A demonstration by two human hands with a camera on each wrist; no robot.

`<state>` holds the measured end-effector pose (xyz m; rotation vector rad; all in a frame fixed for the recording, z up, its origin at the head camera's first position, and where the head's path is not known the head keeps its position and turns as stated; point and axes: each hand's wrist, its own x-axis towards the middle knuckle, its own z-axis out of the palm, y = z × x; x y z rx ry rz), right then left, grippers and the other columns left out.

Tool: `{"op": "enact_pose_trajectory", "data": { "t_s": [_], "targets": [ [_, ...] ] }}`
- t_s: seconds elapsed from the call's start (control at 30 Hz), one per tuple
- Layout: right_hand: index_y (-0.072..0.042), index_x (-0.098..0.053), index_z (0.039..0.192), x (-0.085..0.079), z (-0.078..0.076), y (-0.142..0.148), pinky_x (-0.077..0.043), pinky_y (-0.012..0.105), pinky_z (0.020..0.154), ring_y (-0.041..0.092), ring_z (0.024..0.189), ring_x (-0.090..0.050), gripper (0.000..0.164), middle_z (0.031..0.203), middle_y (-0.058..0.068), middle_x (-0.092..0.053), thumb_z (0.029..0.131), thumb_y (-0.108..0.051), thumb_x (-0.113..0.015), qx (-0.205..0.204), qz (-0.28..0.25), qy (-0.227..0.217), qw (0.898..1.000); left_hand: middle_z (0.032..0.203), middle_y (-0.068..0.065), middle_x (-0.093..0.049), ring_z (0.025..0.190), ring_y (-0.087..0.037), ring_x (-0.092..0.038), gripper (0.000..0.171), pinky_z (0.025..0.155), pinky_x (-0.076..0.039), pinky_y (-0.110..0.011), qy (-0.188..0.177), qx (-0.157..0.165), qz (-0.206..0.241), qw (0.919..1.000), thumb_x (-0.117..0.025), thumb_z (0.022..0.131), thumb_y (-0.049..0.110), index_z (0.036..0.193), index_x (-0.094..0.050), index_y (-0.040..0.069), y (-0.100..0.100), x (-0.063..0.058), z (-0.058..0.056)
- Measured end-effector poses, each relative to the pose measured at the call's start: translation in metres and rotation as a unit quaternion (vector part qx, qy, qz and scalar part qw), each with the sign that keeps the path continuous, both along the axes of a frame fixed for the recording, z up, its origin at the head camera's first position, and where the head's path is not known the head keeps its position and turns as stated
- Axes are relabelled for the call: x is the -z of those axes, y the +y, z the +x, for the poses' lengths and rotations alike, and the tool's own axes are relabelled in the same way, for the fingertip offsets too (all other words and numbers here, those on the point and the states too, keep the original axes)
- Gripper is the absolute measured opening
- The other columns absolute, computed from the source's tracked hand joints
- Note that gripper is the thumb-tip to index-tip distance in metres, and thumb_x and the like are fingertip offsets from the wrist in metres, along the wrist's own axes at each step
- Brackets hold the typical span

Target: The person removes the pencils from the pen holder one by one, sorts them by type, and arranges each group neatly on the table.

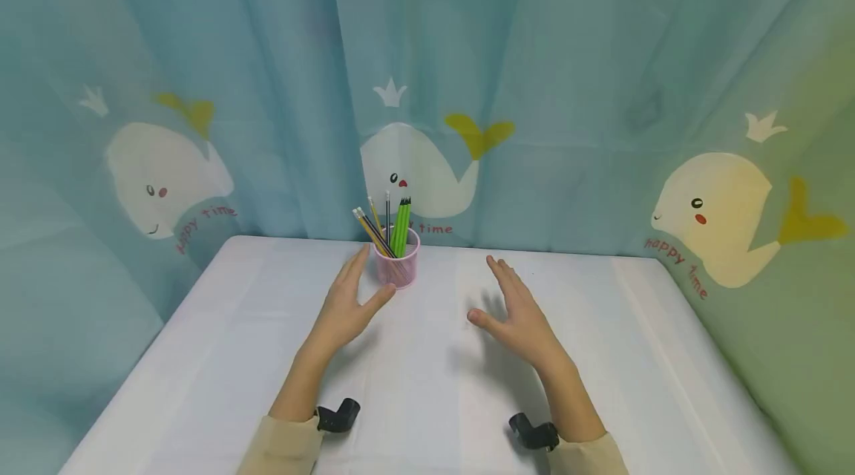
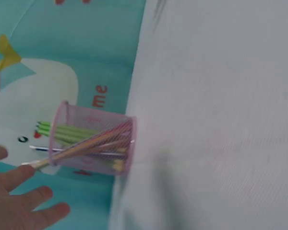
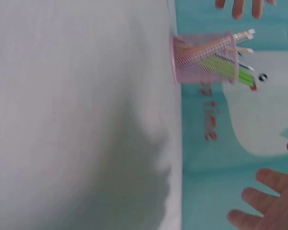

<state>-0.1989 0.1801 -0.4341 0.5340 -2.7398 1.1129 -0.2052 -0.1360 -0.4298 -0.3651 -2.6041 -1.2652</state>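
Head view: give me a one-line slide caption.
Left hand and right hand, open and empty, over a white table, the left nearer a pink cup holding pencils.

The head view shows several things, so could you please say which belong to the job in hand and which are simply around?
Likely part of the job:
hands
cup
pencils

Apparently just around:
table
curtain
wrist cameras

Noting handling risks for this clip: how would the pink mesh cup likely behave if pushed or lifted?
The pink mesh cup looks light for its size, being thin and see-through. Pushed high up, it might tip, since pencils stick up well above it. Tilted, it may let them slide, as they lean at different angles.
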Motion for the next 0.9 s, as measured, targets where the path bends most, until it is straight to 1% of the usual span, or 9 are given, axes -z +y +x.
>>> {"op": "enact_pose_trajectory", "data": {
  "t_s": [0.1,0.2,0.27,0.33,0.43,0.5,0.6,0.73,0.9],
  "targets": [
    [-0.027,-0.019,0.160,0.010,-0.008,-0.014,-0.025,0.066,0.117,0.034,0.151,-0.021,0.086,0.165,0.005,-0.023,0.092,-0.052,-0.065,-0.036,-0.061,-0.013,0.997,0.162,-0.017,-0.025,0.146,-0.042,-0.029,0.090,0.114,-0.033,-0.061,-0.034,0.000,0.090,0.9954,-0.066,0.095,0.044,0.160,-0.015,0.009,0.002,0.010,-0.010],
    [-0.024,-0.020,0.160,0.020,-0.017,-0.031,-0.027,0.061,0.118,0.036,0.149,-0.026,0.078,0.163,0.009,-0.027,0.097,-0.051,-0.058,-0.071,-0.137,-0.047,0.987,0.163,-0.018,-0.023,0.146,-0.045,-0.028,0.090,0.114,-0.034,-0.061,-0.072,0.006,0.182,0.9806,-0.067,0.096,0.036,0.161,-0.010,0.011,0.003,0.019,-0.018],
    [-0.019,-0.021,0.160,0.025,-0.025,-0.044,-0.028,0.060,0.118,0.039,0.148,-0.028,0.073,0.162,0.015,-0.029,0.101,-0.048,-0.052,-0.088,-0.191,-0.080,0.974,0.164,-0.019,-0.020,0.147,-0.046,-0.025,0.090,0.115,-0.033,-0.061,-0.092,0.013,0.231,0.9684,-0.066,0.097,0.032,0.161,-0.007,0.013,0.004,0.025,-0.024],
    [-0.015,-0.020,0.160,0.029,-0.031,-0.056,-0.028,0.058,0.119,0.041,0.147,-0.028,0.067,0.160,0.022,-0.029,0.105,-0.044,-0.045,-0.101,-0.248,-0.122,0.956,0.164,-0.019,-0.016,0.147,-0.047,-0.022,0.089,0.115,-0.031,-0.062,-0.107,0.017,0.263,0.9585,-0.065,0.097,0.031,0.161,-0.005,0.013,0.006,0.030,-0.028],
    [-0.010,-0.017,0.159,0.033,-0.042,-0.074,-0.026,0.059,0.119,0.042,0.148,-0.024,0.063,0.161,0.025,-0.024,0.108,-0.043,-0.033,-0.106,-0.325,-0.185,0.921,0.166,-0.019,-0.010,0.149,-0.049,-0.016,0.090,0.115,-0.030,-0.064,-0.125,0.019,0.281,0.9514,-0.064,0.098,0.032,0.161,-0.003,0.013,0.008,0.037,-0.032],
    [-0.008,-0.016,0.159,0.036,-0.049,-0.085,-0.024,0.059,0.120,0.042,0.149,-0.021,0.063,0.162,0.024,-0.020,0.109,-0.044,-0.027,-0.100,-0.363,-0.220,0.900,0.166,-0.017,-0.007,0.149,-0.048,-0.012,0.091,0.115,-0.029,-0.063,-0.134,0.021,0.283,0.9496,-0.065,0.097,0.031,0.161,-0.002,0.012,0.008,0.040,-0.034],
    [-0.008,-0.013,0.160,0.038,-0.060,-0.100,-0.021,0.058,0.121,0.041,0.151,-0.015,0.065,0.165,0.022,-0.014,0.108,-0.046,-0.025,-0.085,-0.403,-0.247,0.877,0.167,-0.017,-0.005,0.150,-0.047,-0.010,0.091,0.117,-0.027,-0.060,-0.137,0.034,0.287,0.9475,-0.064,0.097,0.028,0.160,-0.001,0.009,0.010,0.042,-0.037],
    [-0.007,-0.010,0.160,0.038,-0.070,-0.116,-0.015,0.057,0.123,0.041,0.151,-0.011,0.066,0.165,0.021,-0.011,0.108,-0.043,-0.028,-0.072,-0.435,-0.255,0.861,0.167,-0.018,-0.006,0.151,-0.043,-0.014,0.089,0.121,-0.025,-0.053,-0.138,0.055,0.295,0.9440,-0.064,0.098,0.023,0.160,-0.002,0.006,0.012,0.044,-0.042],
    [-0.006,-0.012,0.160,0.038,-0.074,-0.125,-0.011,0.058,0.123,0.039,0.151,-0.015,0.064,0.165,0.020,-0.014,0.109,-0.041,-0.030,-0.085,-0.446,-0.246,0.857,0.167,-0.010,-0.012,0.149,-0.041,-0.023,0.086,0.116,-0.033,-0.055,-0.140,0.044,0.278,0.9493,-0.067,0.096,0.025,0.161,-0.011,0.013,0.016,0.045,-0.042]
  ]
}}
